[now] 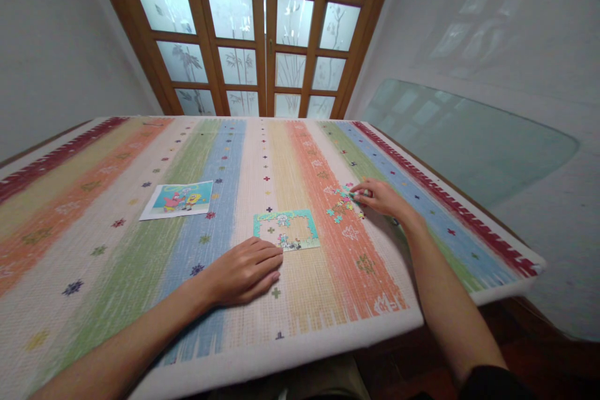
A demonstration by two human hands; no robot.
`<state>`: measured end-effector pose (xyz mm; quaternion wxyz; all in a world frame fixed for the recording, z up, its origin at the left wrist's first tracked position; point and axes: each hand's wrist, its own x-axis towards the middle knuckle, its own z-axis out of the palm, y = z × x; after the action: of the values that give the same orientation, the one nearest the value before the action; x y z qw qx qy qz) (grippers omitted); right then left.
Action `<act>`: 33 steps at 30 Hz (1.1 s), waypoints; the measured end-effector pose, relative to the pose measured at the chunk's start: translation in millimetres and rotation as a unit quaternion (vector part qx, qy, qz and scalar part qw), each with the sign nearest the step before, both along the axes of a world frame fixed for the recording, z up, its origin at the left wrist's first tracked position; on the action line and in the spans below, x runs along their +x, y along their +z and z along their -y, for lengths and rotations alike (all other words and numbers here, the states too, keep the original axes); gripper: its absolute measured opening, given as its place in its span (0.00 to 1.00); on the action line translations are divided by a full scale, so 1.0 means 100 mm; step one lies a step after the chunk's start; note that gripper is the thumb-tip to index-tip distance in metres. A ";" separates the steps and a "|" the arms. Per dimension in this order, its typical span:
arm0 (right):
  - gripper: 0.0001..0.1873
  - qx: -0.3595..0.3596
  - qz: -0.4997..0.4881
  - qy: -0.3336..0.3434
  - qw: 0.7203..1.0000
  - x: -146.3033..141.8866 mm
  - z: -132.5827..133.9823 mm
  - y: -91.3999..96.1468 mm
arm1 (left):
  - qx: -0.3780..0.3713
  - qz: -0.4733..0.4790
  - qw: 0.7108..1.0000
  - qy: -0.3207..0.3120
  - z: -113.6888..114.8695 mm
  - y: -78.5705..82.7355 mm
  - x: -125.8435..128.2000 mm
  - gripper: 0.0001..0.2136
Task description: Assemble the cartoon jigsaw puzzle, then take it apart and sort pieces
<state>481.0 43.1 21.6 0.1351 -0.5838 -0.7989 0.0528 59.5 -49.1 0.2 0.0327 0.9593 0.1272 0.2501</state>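
Note:
A partly assembled jigsaw puzzle (307,242) lies in front of me, its border pieces joined around a gap with some figures at the middle and bottom. My left hand (248,272) rests on the tablecloth with fingers stretched out, its fingertips at the puzzle's lower left corner. To the right, a small heap of loose puzzle pieces (338,211) lies on the orange stripe. My right hand (375,195) is at the heap's right side, thumb and fingers pinched on a small greenish puzzle piece (353,194). Its palm side is partly hidden.
A reference picture card (180,200) with two cartoon figures lies to the left of the puzzle. The striped tablecloth (290,300) covers the table. Beyond it stand wooden doors (267,37) with frosted panes, and a glass panel (464,131) is beside the right wall.

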 end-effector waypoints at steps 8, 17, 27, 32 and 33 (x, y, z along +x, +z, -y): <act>0.15 -0.011 0.000 -0.046 0.999 0.09 0.03 0.03 | 0.022 0.043 0.999 -0.005 0.02 0.04 0.02 0.09; 0.09 -0.047 0.049 -0.137 0.988 0.30 0.06 0.04 | 0.037 0.042 0.998 0.014 -0.01 0.03 0.00 0.10; 0.07 -0.061 0.037 -0.149 0.986 0.27 0.05 0.05 | 0.018 0.018 1.000 0.018 -0.02 0.01 -0.01 0.11; 0.04 -0.046 0.036 -0.156 0.986 0.29 0.04 0.01 | 0.041 0.042 0.998 0.018 -0.02 0.00 -0.01 0.10; 0.03 -0.039 0.035 -0.158 0.986 0.29 0.03 0.00 | 0.046 0.046 0.998 0.019 -0.03 0.00 -0.01 0.11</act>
<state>509.8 39.8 21.8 0.0907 -0.7089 -0.6983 0.0416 58.0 -46.4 0.5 -0.0102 0.9446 0.1322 0.3004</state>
